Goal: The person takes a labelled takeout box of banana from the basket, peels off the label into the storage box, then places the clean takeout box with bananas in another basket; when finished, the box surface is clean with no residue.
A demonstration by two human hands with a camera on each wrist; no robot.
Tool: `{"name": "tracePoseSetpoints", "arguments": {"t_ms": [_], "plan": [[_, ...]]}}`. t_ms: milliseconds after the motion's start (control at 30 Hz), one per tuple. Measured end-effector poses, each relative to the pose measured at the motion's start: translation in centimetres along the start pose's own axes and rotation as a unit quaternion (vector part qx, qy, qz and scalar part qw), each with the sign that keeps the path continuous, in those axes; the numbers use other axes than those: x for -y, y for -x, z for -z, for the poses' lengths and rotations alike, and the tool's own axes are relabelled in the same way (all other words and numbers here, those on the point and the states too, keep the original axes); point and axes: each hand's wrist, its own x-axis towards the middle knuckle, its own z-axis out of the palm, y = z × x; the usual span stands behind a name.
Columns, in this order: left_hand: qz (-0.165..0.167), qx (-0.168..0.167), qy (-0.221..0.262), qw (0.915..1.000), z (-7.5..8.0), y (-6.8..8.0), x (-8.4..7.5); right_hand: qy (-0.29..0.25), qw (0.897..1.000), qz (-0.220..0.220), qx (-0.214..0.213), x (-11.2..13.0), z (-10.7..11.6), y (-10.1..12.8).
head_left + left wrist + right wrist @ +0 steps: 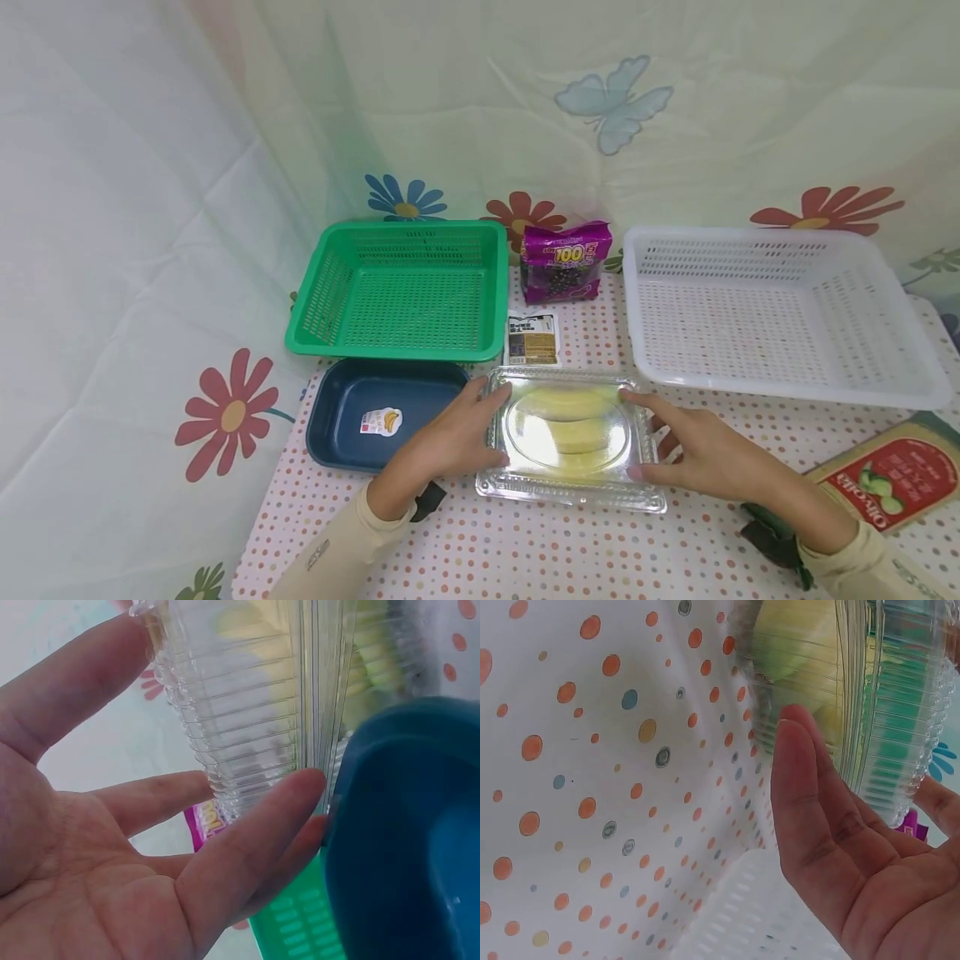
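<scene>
A clear plastic clamshell box (570,433) with yellow bananas inside lies on the dotted tablecloth in front of me. My left hand (480,429) rests against its left side, fingers fairly straight, thumb at the near corner. On the box's right side my right hand (660,437) touches it the same way. The left wrist view has the left hand (187,847) with straight fingers against the ribbed wall of the box (247,712). In the right wrist view, the right hand (840,847) lies flat along the box (832,690).
A dark blue tray (375,417) with a banana sticker sits left of the box. Behind stand a green basket (401,287) and a white basket (780,312), with a purple snack packet (564,260) and a small sachet (532,337) between. An olive-print box (892,475) lies at right.
</scene>
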Motion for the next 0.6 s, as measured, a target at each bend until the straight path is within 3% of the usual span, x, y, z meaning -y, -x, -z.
{"name": "tracePoseSetpoints", "arguments": {"t_ms": [600], "plan": [[-0.027, -0.026, 0.000, 0.9993, -0.13, -0.50, 0.43, -0.035, 0.999, -0.039, 0.000, 0.36, 0.29, -0.16]]}}
